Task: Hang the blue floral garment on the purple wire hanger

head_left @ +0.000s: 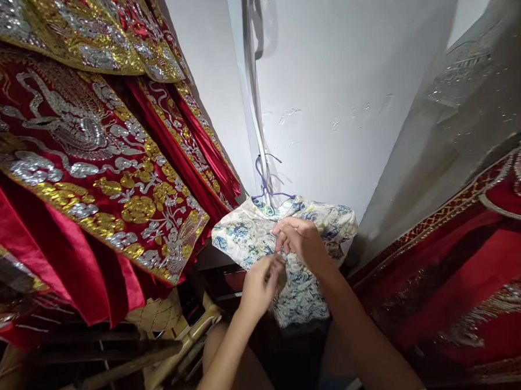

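A short-sleeved white shirt (240,234) with blue, grey and yellowish flowers hangs by a purple hanger (265,189) in front of me. At the middle of its chest, my right hand (298,238) has its thumb and forefinger pinched together on the front, the other fingers curled. Slightly lower and to the left, my left hand (265,279) is also closed, its fingertips at the shirt's centre line and smeared a little by motion. The two hands nearly meet. Whatever small part of the shirt lies between the fingertips is hidden.
A white pole (251,90) by the pale wall (332,69) carries the hanger. Red costumes (86,128) with gold and silver sequins hang at left. More red embroidered cloth (474,265) spreads at right. A bamboo chair (193,338) stands at lower left.
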